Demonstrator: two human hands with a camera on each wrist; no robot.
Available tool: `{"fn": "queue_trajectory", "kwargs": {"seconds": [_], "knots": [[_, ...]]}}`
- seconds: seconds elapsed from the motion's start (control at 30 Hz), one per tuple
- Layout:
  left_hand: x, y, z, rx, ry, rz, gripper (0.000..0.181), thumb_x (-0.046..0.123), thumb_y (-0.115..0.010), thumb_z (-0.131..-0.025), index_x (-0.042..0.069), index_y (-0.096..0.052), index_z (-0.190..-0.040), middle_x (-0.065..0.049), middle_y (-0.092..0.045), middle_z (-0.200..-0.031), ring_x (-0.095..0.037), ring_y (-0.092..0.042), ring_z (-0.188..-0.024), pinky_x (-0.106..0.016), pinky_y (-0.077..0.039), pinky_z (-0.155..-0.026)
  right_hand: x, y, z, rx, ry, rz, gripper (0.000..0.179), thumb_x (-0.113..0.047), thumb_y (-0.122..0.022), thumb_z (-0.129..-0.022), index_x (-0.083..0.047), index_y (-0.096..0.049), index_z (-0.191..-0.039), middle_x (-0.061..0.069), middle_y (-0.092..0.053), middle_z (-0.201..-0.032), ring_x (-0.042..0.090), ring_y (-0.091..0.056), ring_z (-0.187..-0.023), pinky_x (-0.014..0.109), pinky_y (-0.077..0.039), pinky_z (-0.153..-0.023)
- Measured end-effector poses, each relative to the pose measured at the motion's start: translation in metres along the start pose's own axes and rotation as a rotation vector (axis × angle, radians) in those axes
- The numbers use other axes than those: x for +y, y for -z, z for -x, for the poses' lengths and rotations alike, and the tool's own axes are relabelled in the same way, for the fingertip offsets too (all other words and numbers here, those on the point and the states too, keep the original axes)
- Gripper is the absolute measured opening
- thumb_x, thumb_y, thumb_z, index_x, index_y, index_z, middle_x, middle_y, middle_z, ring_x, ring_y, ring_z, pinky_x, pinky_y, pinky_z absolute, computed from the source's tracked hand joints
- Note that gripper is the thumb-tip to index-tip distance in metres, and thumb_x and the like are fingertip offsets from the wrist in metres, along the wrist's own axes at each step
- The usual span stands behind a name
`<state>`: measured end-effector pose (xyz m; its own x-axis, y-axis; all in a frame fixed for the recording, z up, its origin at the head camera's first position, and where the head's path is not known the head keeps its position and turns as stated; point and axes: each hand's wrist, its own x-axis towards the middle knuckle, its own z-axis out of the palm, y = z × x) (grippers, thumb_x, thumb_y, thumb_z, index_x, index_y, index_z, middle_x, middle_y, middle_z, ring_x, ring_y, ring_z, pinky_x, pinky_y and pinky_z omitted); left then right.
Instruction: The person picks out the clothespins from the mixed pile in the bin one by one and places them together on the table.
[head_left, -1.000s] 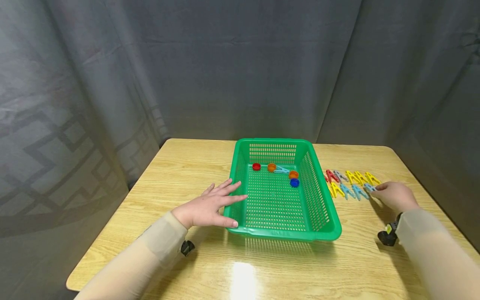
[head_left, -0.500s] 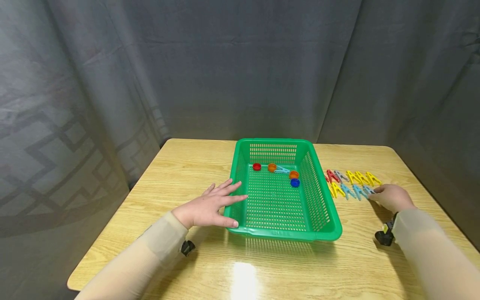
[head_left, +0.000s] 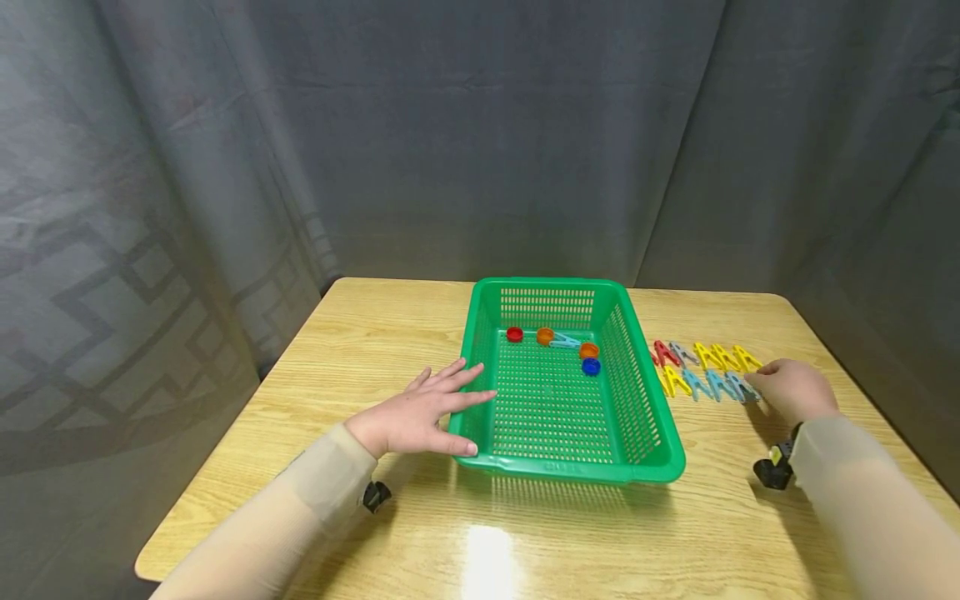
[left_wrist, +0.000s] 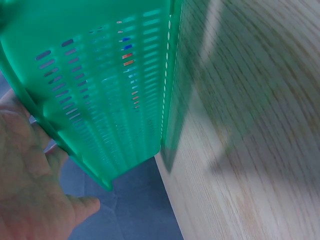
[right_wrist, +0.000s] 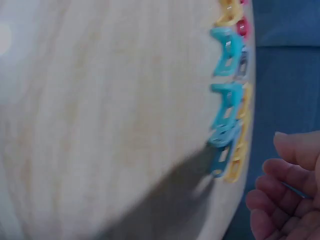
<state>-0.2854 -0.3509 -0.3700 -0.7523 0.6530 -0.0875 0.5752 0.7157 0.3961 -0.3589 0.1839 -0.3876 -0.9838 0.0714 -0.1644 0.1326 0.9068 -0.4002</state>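
In the head view, my left hand [head_left: 416, 417] spreads its fingers over the left rim of a green plastic basket [head_left: 558, 469]. The left wrist view has its fingers along the outside of that rim. My right hand [head_left: 798, 390] is beside the right end of two rows of clothespins. Nearest to it lies a light blue clothespin [head_left: 741, 387]; the right wrist view has this hand apart from the clips, fingers loosely curled, nothing between them. Inside the basket are a red cap [head_left: 514, 334], two orange caps [head_left: 589, 352], a blue cap [head_left: 591, 367] and a light blue clothespin [head_left: 565, 341].
The back row has red clothespins [head_left: 665, 353], a grey one [head_left: 683, 354] and yellow ones [head_left: 726, 357]. Yellow [head_left: 676, 382] and light blue clothespins form the front row. All lie on a wooden table [head_left: 375, 333] with grey curtains [head_left: 480, 150] behind.
My right fingers were on the light blue clothespin at the row's right end; now they are off it, slightly to the right. The left hand has stayed on the basket rim.
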Motion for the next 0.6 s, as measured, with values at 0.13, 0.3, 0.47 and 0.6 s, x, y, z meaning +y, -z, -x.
{"fn": "queue_trajectory", "kwargs": {"seconds": [0.13, 0.3, 0.47, 0.6], "knots": [[0.000, 0.000, 0.000, -0.001, -0.002, -0.001, 0.077, 0.067, -0.056, -0.084, 0.038, -0.029, -0.151, 0.015, 0.002, -0.160, -0.013, 0.010, -0.146, -0.058, 0.002, -0.112, -0.012, 0.008, -0.001, 0.081, 0.003, -0.002, 0.049, -0.032, -0.051, -0.096, 0.014, -0.055, -0.113, 0.036, -0.055, -0.111, 0.049, -0.054, -0.093, 0.052, -0.044, -0.069], [0.000, 0.000, 0.000, -0.001, 0.000, 0.003, 0.077, 0.065, -0.057, -0.085, 0.038, -0.029, -0.151, 0.015, 0.002, -0.160, -0.013, 0.010, -0.146, -0.058, 0.002, -0.112, -0.037, 0.021, -0.002, 0.116, 0.054, -0.020, 0.048, -0.035, -0.050, -0.098, 0.010, -0.057, -0.111, 0.029, -0.058, -0.103, 0.038, -0.054, -0.084, 0.043, -0.043, -0.062], [0.000, 0.000, 0.000, -0.004, -0.004, 0.000, 0.078, 0.068, -0.055, -0.084, 0.038, -0.029, -0.151, 0.015, 0.003, -0.160, -0.013, 0.011, -0.146, -0.058, 0.002, -0.112, -0.073, 0.034, 0.000, 0.120, 0.146, -0.031, 0.047, -0.037, -0.049, -0.098, 0.008, -0.060, -0.108, 0.021, -0.060, -0.092, 0.029, -0.050, -0.075, 0.036, -0.041, -0.058], [-0.001, 0.000, 0.000, -0.005, -0.009, -0.003, 0.078, 0.070, -0.053, -0.084, 0.037, -0.029, -0.151, 0.015, 0.003, -0.160, -0.013, 0.011, -0.146, -0.059, 0.002, -0.112, -0.101, 0.042, 0.001, 0.123, 0.206, -0.037, 0.043, -0.035, -0.052, -0.098, 0.006, -0.062, -0.105, 0.017, -0.060, -0.087, 0.028, -0.049, -0.071, 0.034, -0.040, -0.056]]}}
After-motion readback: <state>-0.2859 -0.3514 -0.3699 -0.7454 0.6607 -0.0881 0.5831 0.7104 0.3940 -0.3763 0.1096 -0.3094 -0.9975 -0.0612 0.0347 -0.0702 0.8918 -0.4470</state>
